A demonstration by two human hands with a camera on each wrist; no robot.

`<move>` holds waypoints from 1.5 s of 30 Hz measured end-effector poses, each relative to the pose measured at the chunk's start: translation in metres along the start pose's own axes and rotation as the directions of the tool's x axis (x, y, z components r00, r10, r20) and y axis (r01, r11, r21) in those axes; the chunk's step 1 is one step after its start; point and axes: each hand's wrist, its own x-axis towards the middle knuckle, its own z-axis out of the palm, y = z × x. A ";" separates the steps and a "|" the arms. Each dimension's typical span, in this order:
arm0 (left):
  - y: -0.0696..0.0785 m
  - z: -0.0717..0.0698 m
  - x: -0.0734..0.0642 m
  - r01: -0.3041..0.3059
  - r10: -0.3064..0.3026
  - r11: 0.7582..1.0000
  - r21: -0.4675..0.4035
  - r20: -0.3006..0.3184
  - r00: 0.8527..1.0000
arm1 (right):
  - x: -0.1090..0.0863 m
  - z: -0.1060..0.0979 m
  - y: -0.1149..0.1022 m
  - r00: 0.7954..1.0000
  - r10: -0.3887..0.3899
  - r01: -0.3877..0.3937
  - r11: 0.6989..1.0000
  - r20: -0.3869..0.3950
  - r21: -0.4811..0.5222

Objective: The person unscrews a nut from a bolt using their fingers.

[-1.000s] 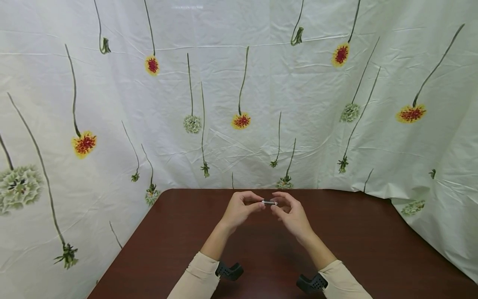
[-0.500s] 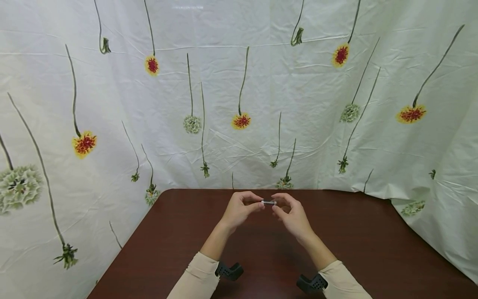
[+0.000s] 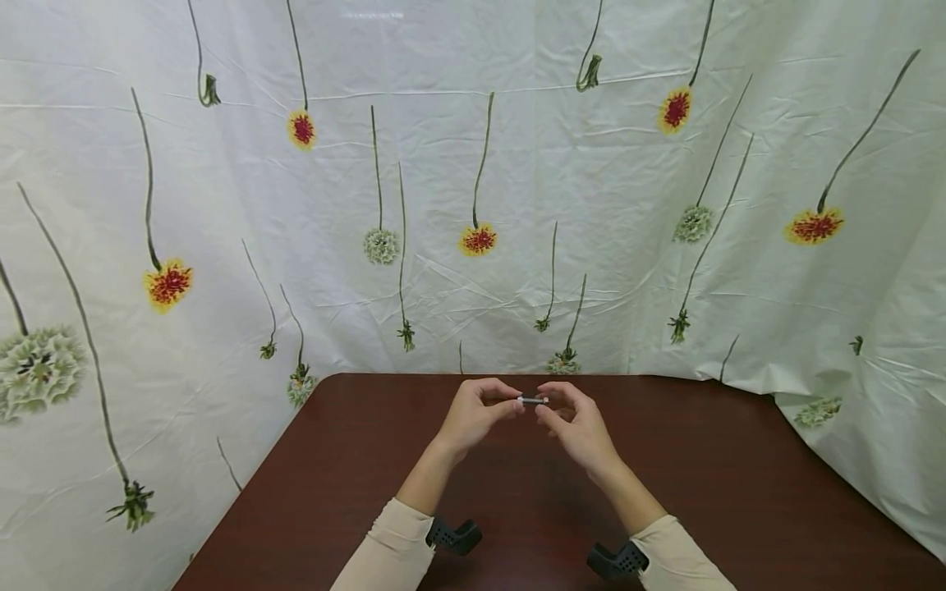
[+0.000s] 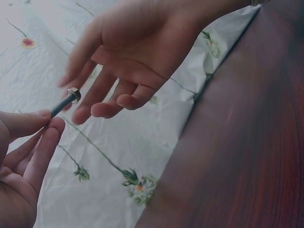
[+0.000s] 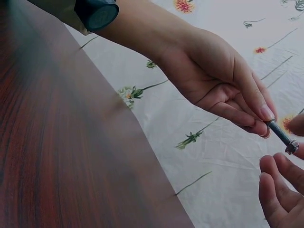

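- A threaded bolt [image 4: 60, 105] is held up over the table, lying roughly level between the two hands, with its hex end [image 4: 74, 95] pointing toward the right hand; whether that end is the bolt's own head or a nut run onto it, I cannot tell
- The left hand [image 3: 467, 417] pinches the bolt's other end, thumb and fingertips clamped on it
- The right hand [image 3: 585, 428] is at the hex end, its fingers loosely bent and apart, thumb and forefinger to either side of it; whether a fingertip brushes the metal is unclear
- As far as shows, the bolt is off the table and firmly gripped on one side; a grip by the right fingers on the hex end is not made, so I judge the handling to be partway, with nothing marking it finished
- Below lies a dark red-brown table [image 3: 355, 468]
- Black wrist bands [image 3: 454, 536] sit by the pale sleeves [image 3: 392, 542]
- Behind hangs a white, flower-printed cloth [image 3: 436, 189]
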 end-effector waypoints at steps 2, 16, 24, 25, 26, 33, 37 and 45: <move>0.000 0.000 0.000 -0.004 0.004 1.000 0.002 0.000 1.000 | -0.002 0.001 -0.005 1.000 0.010 -0.010 1.000 0.001 0.004; 0.000 0.000 0.000 -0.002 0.002 1.000 0.004 -0.001 1.000 | 0.000 0.001 0.000 1.000 0.022 -0.022 1.000 0.004 0.012; 0.000 0.000 0.000 0.002 -0.002 1.000 0.007 0.000 1.000 | 0.000 0.000 0.002 1.000 -0.005 0.005 1.000 0.029 0.000; 0.000 0.000 0.000 0.001 -0.001 1.000 0.005 0.000 1.000 | 0.000 -0.001 0.002 0.999 -0.001 0.001 1.000 0.033 0.008; 0.000 0.000 0.000 0.000 0.000 1.000 0.002 0.000 1.000 | 0.000 0.000 0.002 0.999 0.006 -0.007 1.000 0.034 0.014; -0.002 -0.001 0.000 -0.005 0.005 1.000 -0.002 -0.002 1.000 | 0.000 0.001 0.001 1.000 0.025 -0.025 1.000 -0.001 0.018; -0.004 -0.002 0.001 -0.007 0.007 1.000 0.002 -0.001 1.000 | 0.001 0.000 0.002 1.000 -0.002 0.002 1.000 0.019 0.012; -0.023 -0.002 0.008 0.021 -0.020 0.999 0.029 -0.028 0.999 | 0.000 0.001 0.001 1.000 0.012 -0.011 1.000 -0.002 0.023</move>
